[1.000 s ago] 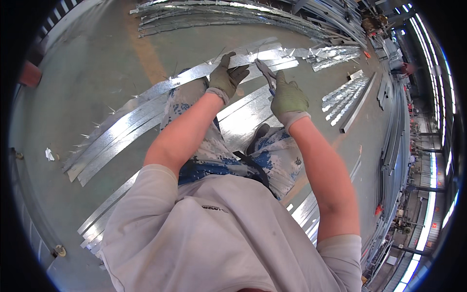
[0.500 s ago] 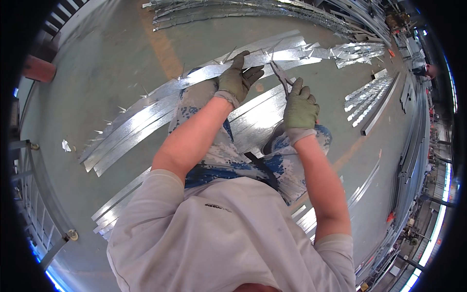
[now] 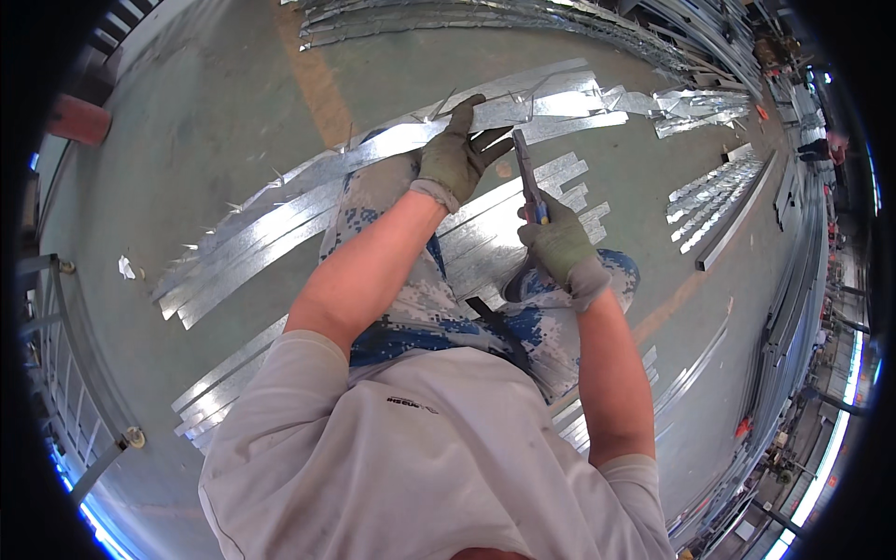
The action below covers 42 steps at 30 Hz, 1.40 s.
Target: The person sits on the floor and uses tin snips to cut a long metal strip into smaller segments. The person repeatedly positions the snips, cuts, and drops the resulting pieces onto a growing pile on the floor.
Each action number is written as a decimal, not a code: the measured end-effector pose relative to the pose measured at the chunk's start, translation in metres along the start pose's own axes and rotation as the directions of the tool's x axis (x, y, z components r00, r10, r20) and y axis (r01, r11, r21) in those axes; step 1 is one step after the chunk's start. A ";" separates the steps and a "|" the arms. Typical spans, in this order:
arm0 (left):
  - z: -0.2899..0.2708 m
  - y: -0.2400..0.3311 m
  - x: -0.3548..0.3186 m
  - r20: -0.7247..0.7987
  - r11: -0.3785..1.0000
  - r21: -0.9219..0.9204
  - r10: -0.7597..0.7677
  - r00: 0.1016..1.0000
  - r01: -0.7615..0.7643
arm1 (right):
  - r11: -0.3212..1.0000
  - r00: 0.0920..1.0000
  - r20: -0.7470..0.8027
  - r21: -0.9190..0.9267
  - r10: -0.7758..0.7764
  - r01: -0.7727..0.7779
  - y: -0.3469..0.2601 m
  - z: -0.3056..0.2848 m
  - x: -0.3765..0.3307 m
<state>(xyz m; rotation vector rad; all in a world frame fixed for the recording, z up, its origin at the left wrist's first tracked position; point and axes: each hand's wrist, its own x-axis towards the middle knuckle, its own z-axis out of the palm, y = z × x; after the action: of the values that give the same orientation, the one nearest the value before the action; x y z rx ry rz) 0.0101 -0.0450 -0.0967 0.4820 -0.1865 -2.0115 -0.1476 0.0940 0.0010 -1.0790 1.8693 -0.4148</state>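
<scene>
My left hand (image 3: 453,163), in a green work glove with darkened fingers, is at a long shiny metal strip (image 3: 401,140). Its thumb lies across the strip, while the other fingers stretch right along the near edge. Thin pointed tabs stand up from the strip at intervals. My right hand (image 3: 560,241), gloved in green too, is closed round a pair of pliers (image 3: 528,173) with some blue and yellow near the grip. The pliers' tip points up, just short of the strip's near edge. More flat strips (image 3: 485,229) lie under and between my legs.
Bundles of metal strips lie at the far side (image 3: 420,33) and at the right (image 3: 714,201), beside a long dark bar (image 3: 737,210). A red cylinder (image 3: 82,119) is at the far left, a metal frame on casters (image 3: 89,373) at the left. Another person (image 3: 826,147) is far right.
My right hand has drawn back nearer to me and turned, so the pliers now point up beside my left fingers. Their spread handles look closer together. My left hand has stayed on the strip.
</scene>
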 end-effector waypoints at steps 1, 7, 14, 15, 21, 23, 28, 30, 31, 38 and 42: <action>0.000 0.000 0.000 0.003 1.000 -0.004 0.001 1.000 -0.001 | 1.000 1.000 -0.009 0.001 0.000 0.000 0.003 0.003 0.004; 0.003 0.000 -0.001 -0.052 0.998 -0.048 -0.031 0.998 0.028 | 1.000 1.000 -0.026 0.020 -0.012 0.013 -0.006 0.006 0.003; -0.001 -0.001 0.002 -0.039 0.998 -0.049 -0.030 0.999 0.028 | 0.999 0.999 -0.041 0.026 0.028 -0.027 -0.006 0.010 0.009; -0.002 -0.002 0.003 -0.039 0.998 -0.049 -0.029 0.999 0.027 | 1.000 0.999 -0.051 -0.023 -0.012 0.011 -0.006 0.009 0.011; -0.007 -0.003 0.007 -0.037 0.998 -0.060 -0.035 0.999 0.033 | 0.994 0.996 -0.074 -0.096 -0.052 0.045 0.002 0.013 0.021; -0.006 -0.003 0.007 -0.030 0.997 -0.058 -0.044 0.999 0.042 | 0.997 0.994 -0.093 -0.052 -0.062 0.057 0.009 0.016 0.024; -0.004 0.001 0.001 -0.051 0.998 -0.034 -0.058 0.997 0.057 | 0.958 0.998 0.058 0.286 0.012 -0.028 -0.018 0.012 0.002; -0.003 0.002 -0.002 -0.050 0.998 -0.021 -0.058 0.997 0.057 | 0.906 0.993 0.117 0.422 -0.004 -0.046 -0.018 0.011 -0.003; -0.003 0.002 -0.002 -0.050 0.998 -0.015 -0.056 0.997 0.055 | 0.891 0.991 0.133 0.449 0.002 -0.062 -0.020 0.012 -0.005; -0.009 0.000 0.003 -0.048 0.997 -0.048 -0.066 0.997 0.064 | 0.943 0.998 0.037 0.328 0.044 -0.054 -0.014 0.025 0.005; -0.003 0.002 0.000 -0.052 0.997 -0.049 -0.062 0.997 0.059 | 0.994 0.994 -0.106 -0.107 -0.036 0.024 -0.024 0.025 0.004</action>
<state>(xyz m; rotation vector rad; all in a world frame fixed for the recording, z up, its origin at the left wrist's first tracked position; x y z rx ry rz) 0.0127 -0.0461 -0.0987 0.5155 -0.0918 -2.0547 -0.1152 0.0804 0.0014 -1.1768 1.9914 -0.4024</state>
